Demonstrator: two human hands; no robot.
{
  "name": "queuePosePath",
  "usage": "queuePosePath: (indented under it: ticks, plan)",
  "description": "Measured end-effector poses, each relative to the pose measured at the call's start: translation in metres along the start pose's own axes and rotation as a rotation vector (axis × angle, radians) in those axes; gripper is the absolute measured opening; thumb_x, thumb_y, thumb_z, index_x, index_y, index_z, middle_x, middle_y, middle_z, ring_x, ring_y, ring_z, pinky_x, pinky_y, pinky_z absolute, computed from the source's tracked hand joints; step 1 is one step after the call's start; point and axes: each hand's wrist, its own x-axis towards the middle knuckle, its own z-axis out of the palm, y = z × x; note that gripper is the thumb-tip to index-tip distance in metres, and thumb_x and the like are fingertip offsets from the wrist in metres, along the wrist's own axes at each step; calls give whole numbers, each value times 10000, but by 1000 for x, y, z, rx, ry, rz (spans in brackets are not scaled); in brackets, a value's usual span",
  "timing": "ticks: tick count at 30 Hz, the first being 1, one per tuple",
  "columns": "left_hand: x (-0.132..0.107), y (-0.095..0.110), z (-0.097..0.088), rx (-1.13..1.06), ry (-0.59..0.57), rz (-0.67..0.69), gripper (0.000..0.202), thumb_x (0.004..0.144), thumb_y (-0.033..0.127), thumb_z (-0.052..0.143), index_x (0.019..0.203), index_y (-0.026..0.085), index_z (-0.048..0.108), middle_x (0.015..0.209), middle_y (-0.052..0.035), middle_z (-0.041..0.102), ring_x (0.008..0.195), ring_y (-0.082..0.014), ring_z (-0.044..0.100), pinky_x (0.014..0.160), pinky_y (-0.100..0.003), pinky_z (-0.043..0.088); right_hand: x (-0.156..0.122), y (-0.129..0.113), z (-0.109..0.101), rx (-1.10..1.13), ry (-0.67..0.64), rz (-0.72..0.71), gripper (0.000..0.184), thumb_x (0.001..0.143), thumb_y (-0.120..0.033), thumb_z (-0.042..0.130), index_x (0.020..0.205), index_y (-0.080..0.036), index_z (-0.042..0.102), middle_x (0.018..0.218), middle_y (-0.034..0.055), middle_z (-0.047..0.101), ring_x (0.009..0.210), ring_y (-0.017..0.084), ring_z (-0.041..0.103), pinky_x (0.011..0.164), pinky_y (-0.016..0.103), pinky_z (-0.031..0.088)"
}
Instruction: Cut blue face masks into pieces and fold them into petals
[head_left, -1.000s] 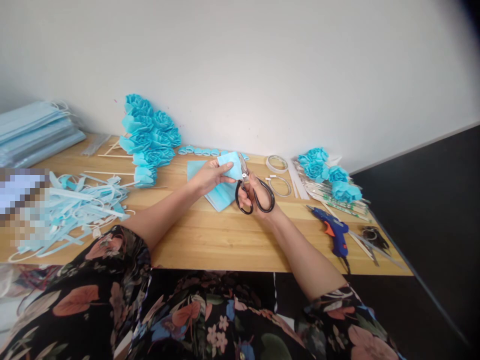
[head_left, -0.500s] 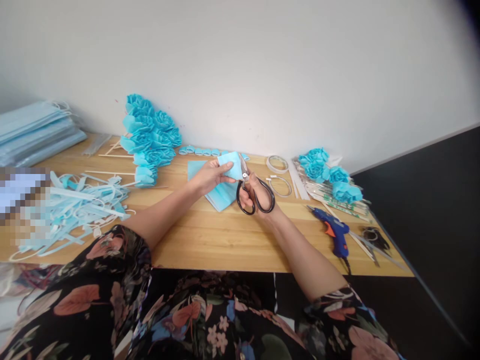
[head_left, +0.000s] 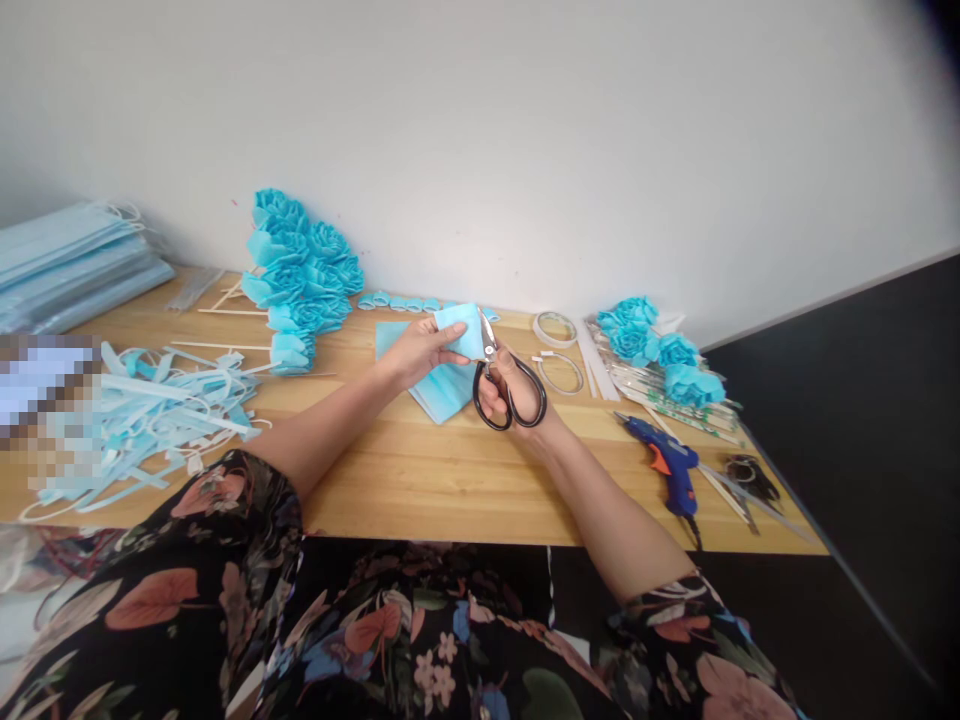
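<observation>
My left hand [head_left: 422,350] pinches a folded piece of light blue fabric [head_left: 460,324] between thumb and fingers, raised over the table. Black-handled scissors [head_left: 490,352] are gripped by my right hand [head_left: 514,390], with fingers through the loops. Their blades point up along the right edge of the fabric piece, close against it; whether they touch it I cannot tell. Below my hands lies a larger folded blue sheet [head_left: 442,392], partly covered by them. Behind them a row of small blue fabric pieces [head_left: 401,303] runs along the back of the table.
Blue fabric flowers [head_left: 304,270] stand at the back left, more flowers [head_left: 637,335] at the right. A pile of cut strips [head_left: 172,410] and stacked face masks [head_left: 71,265] lie left. Tape rolls [head_left: 555,329], a blue glue gun [head_left: 667,458] and sticks are right.
The scissor handles have drawn slightly closer together. My left hand still holds the fabric in nearly the same spot.
</observation>
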Motion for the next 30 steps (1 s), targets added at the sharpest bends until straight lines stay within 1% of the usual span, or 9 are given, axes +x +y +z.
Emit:
queuePosePath:
  ticks: [5,8,11,14,15,20,25,27,30]
  plan:
    - [1,2,0,-3,24,11,278,754,309,825,897,99,712,780,-56,750,619,-126,689,566,-211,596,0,1,1,0,10,6,717,780,-718,636,1272,-204,547,496,-123,436,337,54,303,380,212,408]
    - [1,1,-1,8,31,23,300,735,328,838,881,99,711,772,-53,749,613,-126,683,549,-215,590,1,3,0,-4,-12,28,749,761,-758,620,1271,-213,548,503,-120,443,350,57,307,428,228,459]
    - [0,1,-1,18,38,29,335,705,346,858,880,98,714,783,-55,752,620,-127,681,540,-215,585,2,3,-2,19,-39,70,754,746,-823,563,1182,-208,590,515,-101,468,370,66,348,505,260,518]
    - [-2,1,0,25,47,35,343,700,349,860,884,100,712,774,-45,745,613,-124,677,539,-216,584,1,1,-2,37,-80,109,744,726,-863,532,1045,-196,615,515,-71,490,409,98,436,531,281,527]
    - [-2,1,1,28,46,38,352,698,355,861,888,98,712,775,-47,744,616,-126,678,541,-219,586,1,1,-2,38,-95,114,738,725,-866,530,1024,-197,612,515,-65,494,420,108,458,532,284,525]
    - [-3,1,2,61,28,57,426,677,401,872,911,80,717,806,-72,748,651,-139,687,555,-231,599,0,-2,-3,45,-111,113,700,758,-839,530,1096,-227,568,538,-72,516,417,110,457,531,288,524]
    - [-3,-3,1,81,0,37,417,682,417,865,909,96,728,797,-61,746,637,-124,677,567,-217,592,-1,-5,-2,49,-108,111,686,756,-826,551,1098,-232,567,528,-72,525,406,111,451,533,296,529]
    - [-3,-6,1,84,-10,28,399,691,421,859,899,105,733,787,-56,746,650,-126,684,571,-208,585,-1,-7,-1,46,-101,129,683,750,-838,542,1037,-220,587,508,-65,515,409,118,472,529,293,525]
    - [-3,-9,0,85,7,15,399,683,429,861,890,111,738,786,-55,750,661,-128,689,583,-205,581,0,-10,-1,11,-81,170,698,747,-877,480,857,-197,592,463,-50,474,419,127,501,517,283,511]
